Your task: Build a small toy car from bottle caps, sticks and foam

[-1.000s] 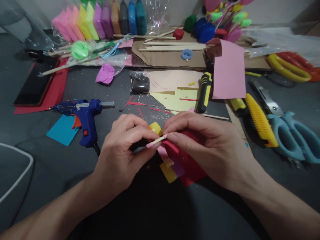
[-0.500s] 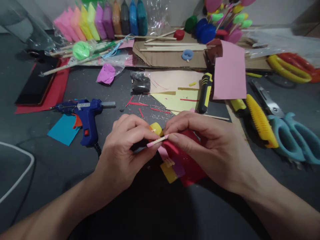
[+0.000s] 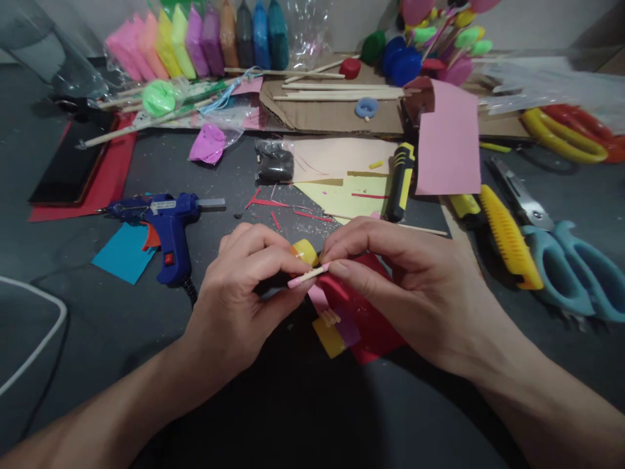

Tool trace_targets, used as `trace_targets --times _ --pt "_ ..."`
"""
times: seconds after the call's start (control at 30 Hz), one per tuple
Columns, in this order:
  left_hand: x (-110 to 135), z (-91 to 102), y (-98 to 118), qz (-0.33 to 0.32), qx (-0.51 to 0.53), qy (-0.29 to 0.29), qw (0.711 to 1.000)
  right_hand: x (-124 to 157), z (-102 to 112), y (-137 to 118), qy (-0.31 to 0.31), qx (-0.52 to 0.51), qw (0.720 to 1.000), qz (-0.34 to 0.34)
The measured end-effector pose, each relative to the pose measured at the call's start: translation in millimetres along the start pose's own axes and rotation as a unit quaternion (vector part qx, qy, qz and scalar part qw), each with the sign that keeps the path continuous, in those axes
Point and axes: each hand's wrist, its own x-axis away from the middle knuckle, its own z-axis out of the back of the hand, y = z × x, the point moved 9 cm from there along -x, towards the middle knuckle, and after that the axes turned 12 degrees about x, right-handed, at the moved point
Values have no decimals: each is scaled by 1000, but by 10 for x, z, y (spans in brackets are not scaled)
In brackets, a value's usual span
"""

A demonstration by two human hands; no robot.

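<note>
Between my two hands is a short wooden stick (image 3: 312, 274) with pink wrapped at both ends, slanting up to the right. My left hand (image 3: 249, 286) pinches it between thumb and forefinger near its left part. At the right end, the thumb and fingers of my right hand (image 3: 390, 280) close on it. Just behind the fingertips sits a yellow piece (image 3: 305, 251). Below lie a red sheet (image 3: 371, 326), a pink strip (image 3: 318, 298), several small stick pieces (image 3: 331, 318) and a yellow square (image 3: 329, 339), partly covered by my hands.
A blue glue gun (image 3: 170, 228) lies to the left. Light-blue scissors (image 3: 566, 267), a yellow-handled tool (image 3: 510, 238) and a black-and-yellow cutter (image 3: 401, 182) lie to the right. Red paper scraps (image 3: 268, 202), wooden sticks (image 3: 342, 95) on cardboard and coloured clay packs (image 3: 209, 42) are farther back.
Almost nothing differs. The stick and my fingertips have shifted very slightly; both hands keep the same pinch on it.
</note>
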Motion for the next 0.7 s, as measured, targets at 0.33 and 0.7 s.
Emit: trace_targets --times 0.33,0.7 --pt "26 69 30 11 -39 10 999 39 140 23 25 10 999 -21" --pt "62 131 137 -3 -63 29 998 23 80 -91 33 53 996 63"
